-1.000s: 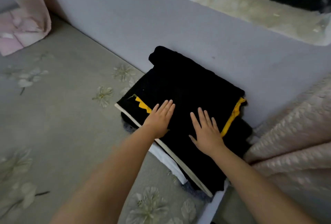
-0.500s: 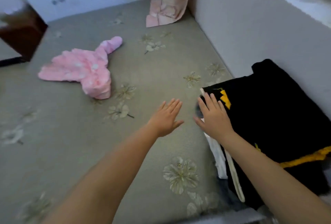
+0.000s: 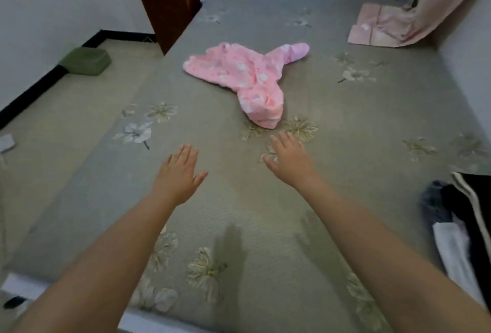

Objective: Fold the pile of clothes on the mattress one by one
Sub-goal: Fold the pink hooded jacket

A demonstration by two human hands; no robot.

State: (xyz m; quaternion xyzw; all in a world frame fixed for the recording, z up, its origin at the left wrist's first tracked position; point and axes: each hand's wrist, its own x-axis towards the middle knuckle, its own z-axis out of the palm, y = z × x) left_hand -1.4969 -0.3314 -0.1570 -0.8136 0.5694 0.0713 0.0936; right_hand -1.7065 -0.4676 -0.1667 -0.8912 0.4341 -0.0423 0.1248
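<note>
both hands, left hand [image 3: 177,175] and right hand [image 3: 291,158], fingers straight and empty over the mattress [image 3: 345,125], crumpled pink garment [image 3: 247,80] just beyond, dark folded stack [image 3: 467,215] cut off at right edge, brown cabinet [image 3: 170,11] beside far corner

Both bare arms outstretched, left hand [image 3: 177,175] and right hand [image 3: 290,157] flat, fingers straight, empty.

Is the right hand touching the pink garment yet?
Apart. The head view shows bare mattress between the right hand and the pink garment.
</note>
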